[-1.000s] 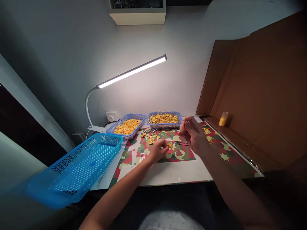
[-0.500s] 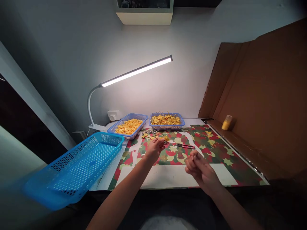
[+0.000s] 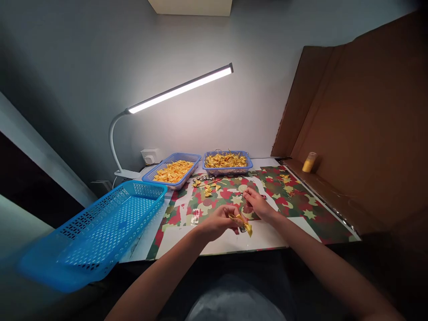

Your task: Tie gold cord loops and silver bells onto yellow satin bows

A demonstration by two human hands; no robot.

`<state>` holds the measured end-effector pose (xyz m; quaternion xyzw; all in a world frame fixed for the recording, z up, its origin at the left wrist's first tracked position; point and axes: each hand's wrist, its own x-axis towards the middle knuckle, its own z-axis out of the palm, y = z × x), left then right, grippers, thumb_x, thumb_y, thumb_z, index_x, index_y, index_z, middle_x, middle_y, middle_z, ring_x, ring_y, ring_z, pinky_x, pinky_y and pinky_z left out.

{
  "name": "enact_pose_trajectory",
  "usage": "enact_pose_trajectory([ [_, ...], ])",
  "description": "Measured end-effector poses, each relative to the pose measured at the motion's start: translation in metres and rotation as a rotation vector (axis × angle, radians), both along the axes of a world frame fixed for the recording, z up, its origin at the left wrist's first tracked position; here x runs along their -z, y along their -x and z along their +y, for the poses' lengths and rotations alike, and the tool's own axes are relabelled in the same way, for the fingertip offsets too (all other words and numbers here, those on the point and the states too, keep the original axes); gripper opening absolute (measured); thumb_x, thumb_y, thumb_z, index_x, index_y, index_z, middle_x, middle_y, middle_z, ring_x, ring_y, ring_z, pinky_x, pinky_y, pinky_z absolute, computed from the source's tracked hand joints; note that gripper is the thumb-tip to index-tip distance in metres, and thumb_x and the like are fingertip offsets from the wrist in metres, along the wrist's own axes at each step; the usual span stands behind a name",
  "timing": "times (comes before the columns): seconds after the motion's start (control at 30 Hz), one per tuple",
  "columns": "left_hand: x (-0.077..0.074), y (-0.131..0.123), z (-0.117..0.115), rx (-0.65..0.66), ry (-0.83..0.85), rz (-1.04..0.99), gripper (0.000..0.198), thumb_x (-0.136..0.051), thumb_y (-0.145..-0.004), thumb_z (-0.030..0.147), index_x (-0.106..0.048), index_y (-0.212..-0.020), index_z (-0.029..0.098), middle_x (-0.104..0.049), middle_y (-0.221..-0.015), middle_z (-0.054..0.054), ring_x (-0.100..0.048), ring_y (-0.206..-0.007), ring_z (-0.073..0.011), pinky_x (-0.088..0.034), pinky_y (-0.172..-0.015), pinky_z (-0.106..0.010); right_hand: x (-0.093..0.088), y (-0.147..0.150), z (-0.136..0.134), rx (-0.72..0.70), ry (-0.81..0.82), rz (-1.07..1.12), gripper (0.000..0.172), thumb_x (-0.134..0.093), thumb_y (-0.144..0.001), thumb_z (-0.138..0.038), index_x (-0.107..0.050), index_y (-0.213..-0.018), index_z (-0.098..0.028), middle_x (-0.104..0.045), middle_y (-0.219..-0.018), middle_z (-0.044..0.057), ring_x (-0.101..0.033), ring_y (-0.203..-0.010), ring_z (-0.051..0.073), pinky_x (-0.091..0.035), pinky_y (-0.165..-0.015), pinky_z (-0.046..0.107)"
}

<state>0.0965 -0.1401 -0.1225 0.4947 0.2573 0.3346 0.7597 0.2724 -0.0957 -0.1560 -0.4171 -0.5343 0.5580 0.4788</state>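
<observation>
My left hand (image 3: 222,221) is low over the front of the table, its fingers closed on a yellow ribbon bow (image 3: 248,228). A small shiny silver piece shows beside the bow, under the fingers. Farther back, my right hand (image 3: 257,203) has its fingers pinched together above the patterned cloth; whatever they hold is hidden. The red end of the thread snips (image 3: 264,197) peeks out from behind that hand, which covers the rest. Several loose yellow bows (image 3: 208,191) and a row of silver bells (image 3: 205,178) lie beyond my left hand.
At the back stand a blue basket of yellow bows (image 3: 182,157) and another basket of yellow ribbon pieces (image 3: 227,171). A larger blue basket (image 3: 123,223) is at the left, below a lit lamp (image 3: 180,89). Cardboard (image 3: 361,133) walls the right side, with a yellow-filled jar (image 3: 309,162) beside it.
My left hand has come nearer with the bow, which now shows clearly. My right hand has moved forward and left, over the snips. The whole view has shifted slightly.
</observation>
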Motion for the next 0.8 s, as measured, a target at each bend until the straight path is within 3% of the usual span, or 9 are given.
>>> enact_pose_trajectory([
  [0.1,0.007,-0.003,-0.003,0.002,0.04,0.024,0.033,-0.086,-0.051,0.027,-0.056,-0.052,0.013,-0.068,-0.066,-0.009,-0.059,-0.055,-0.0133,-0.043,-0.048,-0.023,0.005,0.017,0.024,0.052,-0.045,-0.054,0.03,-0.061,-0.076,-0.046,-0.044,-0.073,-0.022,-0.036,-0.055,-0.01,-0.03,-0.044,0.007,-0.025,-0.042,0.02],
  [0.23,0.014,-0.003,0.0,-0.244,0.084,-0.034,0.031,-0.084,-0.052,0.025,-0.055,-0.054,0.014,-0.064,-0.061,-0.002,-0.056,-0.054,-0.008,-0.042,-0.05,-0.018,0.008,0.028,0.034,0.135,-0.102,-0.099,0.024,-0.055,-0.081,-0.041,-0.044,-0.072,-0.022,-0.034,-0.053,-0.009,-0.028,-0.042,0.008,-0.022,-0.04,0.021],
  [0.33,0.016,-0.002,0.003,-0.474,0.103,-0.085,0.029,-0.082,-0.053,0.029,-0.057,-0.058,0.016,-0.062,-0.061,0.001,-0.058,-0.06,-0.0088,-0.048,-0.059,-0.02,0.002,0.022,0.015,0.234,-0.192,-0.106,0.021,-0.051,-0.085,-0.041,-0.046,-0.077,-0.023,-0.035,-0.057,-0.008,-0.032,-0.046,0.009,-0.026,-0.043,0.022],
  [0.47,0.014,-0.006,0.001,-0.665,0.121,-0.125,0.027,-0.082,-0.051,0.029,-0.059,-0.059,0.015,-0.061,-0.061,0.002,-0.059,-0.063,-0.0099,-0.05,-0.065,-0.022,-0.007,0.014,-0.036,0.329,-0.315,-0.133,0.015,-0.05,-0.09,-0.039,-0.053,-0.087,-0.024,-0.041,-0.061,-0.005,-0.039,-0.051,0.012,-0.032,-0.047,0.025],
  [0.6,0.01,-0.013,-0.005,-0.74,0.145,-0.15,0.025,-0.082,-0.051,0.026,-0.06,-0.059,0.015,-0.061,-0.06,0.002,-0.058,-0.064,-0.0094,-0.049,-0.066,-0.023,0.0,0.018,-0.075,0.44,-0.632,-0.356,0.008,-0.053,-0.089,-0.026,-0.061,-0.092,-0.026,-0.059,-0.067,-0.001,-0.047,-0.052,0.014,-0.036,-0.048,0.027],
  [0.7,0.008,-0.017,-0.008,-0.758,0.167,-0.156,0.024,-0.081,-0.051,0.025,-0.06,-0.058,0.015,-0.061,-0.06,0.002,-0.058,-0.063,-0.0089,-0.049,-0.065,-0.022,0.005,0.023,-0.081,0.462,-0.809,-0.465,0.015,-0.052,-0.089,-0.017,-0.061,-0.094,-0.026,-0.062,-0.069,0.0,-0.049,-0.052,0.014,-0.037,-0.048,0.027],
  [0.8,0.006,-0.018,-0.01,-0.759,0.179,-0.153,0.023,-0.08,-0.052,0.024,-0.06,-0.057,0.015,-0.061,-0.062,0.002,-0.058,-0.064,-0.0094,-0.048,-0.064,-0.022,0.006,0.024,-0.077,0.471,-0.874,-0.528,0.018,-0.051,-0.088,-0.012,-0.06,-0.095,-0.026,-0.062,-0.07,0.0,-0.051,-0.054,0.013,-0.039,-0.049,0.026],
])
